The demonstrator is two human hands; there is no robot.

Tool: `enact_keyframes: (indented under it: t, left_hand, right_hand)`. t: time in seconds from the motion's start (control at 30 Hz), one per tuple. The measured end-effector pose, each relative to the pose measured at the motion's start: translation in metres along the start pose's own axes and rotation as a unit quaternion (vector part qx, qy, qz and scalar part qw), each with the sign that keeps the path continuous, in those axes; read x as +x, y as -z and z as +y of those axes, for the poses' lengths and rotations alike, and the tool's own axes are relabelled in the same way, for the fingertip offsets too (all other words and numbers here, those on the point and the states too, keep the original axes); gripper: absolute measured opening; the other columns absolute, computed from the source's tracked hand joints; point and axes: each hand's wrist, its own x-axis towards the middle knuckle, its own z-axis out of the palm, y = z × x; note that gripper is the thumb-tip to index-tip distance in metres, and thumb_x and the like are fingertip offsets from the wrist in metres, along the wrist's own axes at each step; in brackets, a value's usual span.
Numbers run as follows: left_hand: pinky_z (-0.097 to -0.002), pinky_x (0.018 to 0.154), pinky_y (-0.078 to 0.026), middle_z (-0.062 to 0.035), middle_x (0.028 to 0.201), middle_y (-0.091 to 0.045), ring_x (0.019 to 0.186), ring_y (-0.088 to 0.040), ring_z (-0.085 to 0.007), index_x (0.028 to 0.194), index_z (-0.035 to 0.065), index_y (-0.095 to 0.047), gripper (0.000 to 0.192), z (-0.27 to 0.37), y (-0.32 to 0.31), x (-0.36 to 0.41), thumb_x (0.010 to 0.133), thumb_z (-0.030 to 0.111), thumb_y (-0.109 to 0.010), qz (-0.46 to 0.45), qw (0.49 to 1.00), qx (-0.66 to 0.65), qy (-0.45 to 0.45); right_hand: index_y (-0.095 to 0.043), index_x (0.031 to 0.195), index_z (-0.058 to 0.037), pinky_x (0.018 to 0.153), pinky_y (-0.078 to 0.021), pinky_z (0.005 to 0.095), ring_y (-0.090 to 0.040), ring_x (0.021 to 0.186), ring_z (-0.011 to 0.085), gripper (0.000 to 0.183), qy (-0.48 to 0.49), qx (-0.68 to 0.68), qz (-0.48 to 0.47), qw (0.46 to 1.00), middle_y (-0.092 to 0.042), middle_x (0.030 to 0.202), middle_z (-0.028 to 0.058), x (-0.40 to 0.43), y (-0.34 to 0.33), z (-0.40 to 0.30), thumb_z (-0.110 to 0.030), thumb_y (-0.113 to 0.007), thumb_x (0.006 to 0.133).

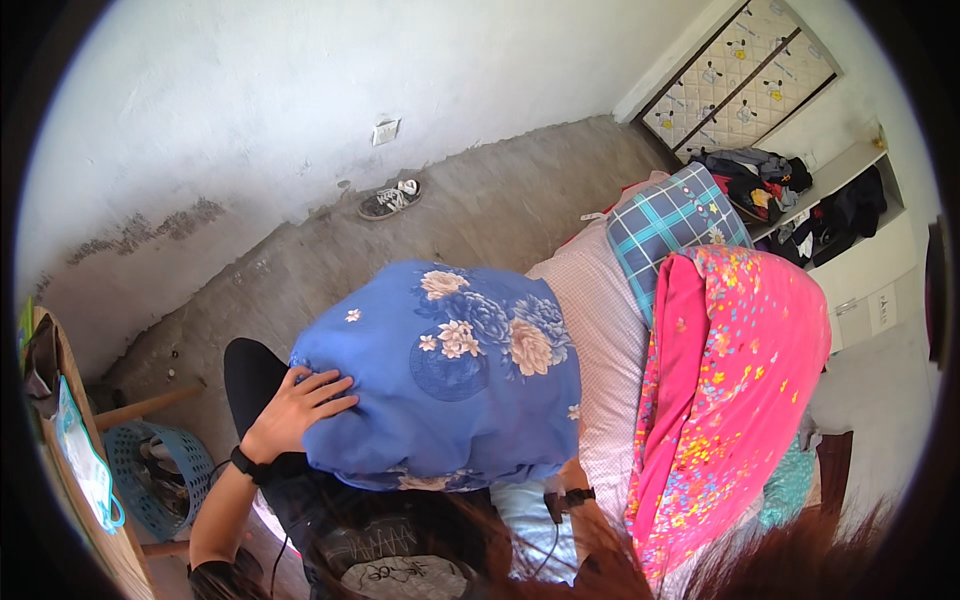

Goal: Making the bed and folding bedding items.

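A plump blue pillow [382, 330] with a printed flower pattern rests before my body, over my lap and the bed's edge. My left hand [311, 397] holds its left side, fingers spread over the fabric and thumb near the upper corner. At the pillow's lower right edge, my right hand [574, 472] is mostly hidden beneath or behind it; its fingers cannot be seen. The bed, under a pale patterned sheet [600, 330], extends to the right. On it lie a folded bright pink floral quilt [750, 375] and a blue plaid pillow [671, 225].
A lone dark sneaker [390, 201] lies on the concrete floor [487, 195] by the wall. Left of me stand a wooden table [120, 517] and a blue plastic basket [184, 457] holding items. Clothes [757, 180] are heaped by a white shelf cabinet [877, 262] at the right.
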Motion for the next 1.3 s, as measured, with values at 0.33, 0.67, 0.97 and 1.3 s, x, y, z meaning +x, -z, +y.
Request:
enact_keyframes:
  t: [0.33,0.67,0.97,1.3]
  left_hand:
    - [-0.0438,0.091,-0.052,-0.0142,0.106,-0.072,0.099,-0.069,-0.0348,0.102,0.0018,-0.070,0.038,-0.019,-0.005,0.018,0.070,0.021,-0.078,0.193,0.949,-0.248,0.035]
    - [-0.0417,0.082,-0.052,-0.0165,0.096,-0.068,0.089,-0.067,-0.0376,0.100,-0.0017,-0.067,0.043,-0.017,0.019,0.025,0.068,0.025,-0.079,0.157,0.943,-0.294,0.008]
    - [-0.0476,0.095,-0.049,-0.0152,0.103,-0.070,0.104,-0.065,-0.0375,0.102,0.0001,-0.068,0.040,-0.016,0.024,-0.007,0.070,0.022,-0.075,0.135,0.945,-0.297,-0.021]
    - [-0.0506,0.111,-0.036,-0.0243,0.149,-0.043,0.137,-0.041,-0.0463,0.146,0.0153,-0.047,0.098,0.065,0.061,-0.031,0.060,0.035,-0.090,-0.146,0.951,-0.261,0.075]
  right_hand:
    - [-0.060,0.118,0.0029,0.092,-0.0484,0.0388,-0.059,0.108,0.0277,0.040,0.016,0.261,0.111,0.959,-0.057,0.120,0.0177,0.076,0.030,0.012,-0.014,-0.067,0.083]
    - [-0.066,0.100,-0.0001,0.079,-0.0514,0.0349,-0.060,0.090,0.0220,0.013,0.016,0.270,0.124,0.955,-0.063,0.097,0.0107,0.107,-0.009,0.086,-0.005,-0.058,0.091]
    - [-0.067,0.113,-0.0048,0.095,-0.0488,0.0371,-0.064,0.106,0.0281,0.034,0.151,0.193,-0.047,0.968,-0.067,0.111,0.0124,0.058,0.069,0.007,-0.008,-0.067,0.080]
    - [-0.059,0.135,-0.0013,0.098,-0.0510,0.0366,-0.062,0.120,0.0256,0.057,-0.163,0.474,-0.204,0.841,-0.064,0.132,0.0136,0.039,0.080,0.003,0.009,-0.062,0.079]
